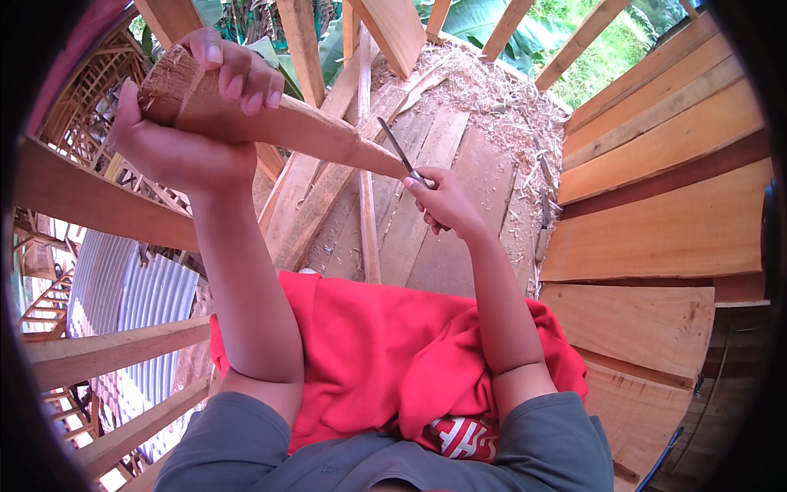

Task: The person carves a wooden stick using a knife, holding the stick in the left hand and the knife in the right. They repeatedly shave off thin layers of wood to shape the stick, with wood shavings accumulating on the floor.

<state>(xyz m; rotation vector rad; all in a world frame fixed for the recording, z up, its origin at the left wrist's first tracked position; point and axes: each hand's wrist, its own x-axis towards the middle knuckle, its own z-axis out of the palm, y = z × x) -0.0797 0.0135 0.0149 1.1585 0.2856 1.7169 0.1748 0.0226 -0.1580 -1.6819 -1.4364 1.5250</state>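
Observation:
My left hand [184, 156] is raised at the upper left, wrapped round the thick end of a long wooden piece [287, 127]. The piece narrows toward the right and tilts down to a slim tip. Close to that tip, my right hand [447, 201] grips a knife [395, 143] with a narrow dark blade pointing up and left. Its handle is mostly covered by my fingers. The blade's base appears to meet the tip of the wood; whether it is cutting in, I cannot tell. Red cloth [352, 344] with a white print lies over my lap.
Wood shavings [516, 123] cover part of the plank floor [451, 246], thickest at the far side. Long timber strips [366, 221] lie ahead of me. Upright posts stand beyond. A plank wall [656, 230] closes the right; rails and corrugated sheets [135, 287] are at the left.

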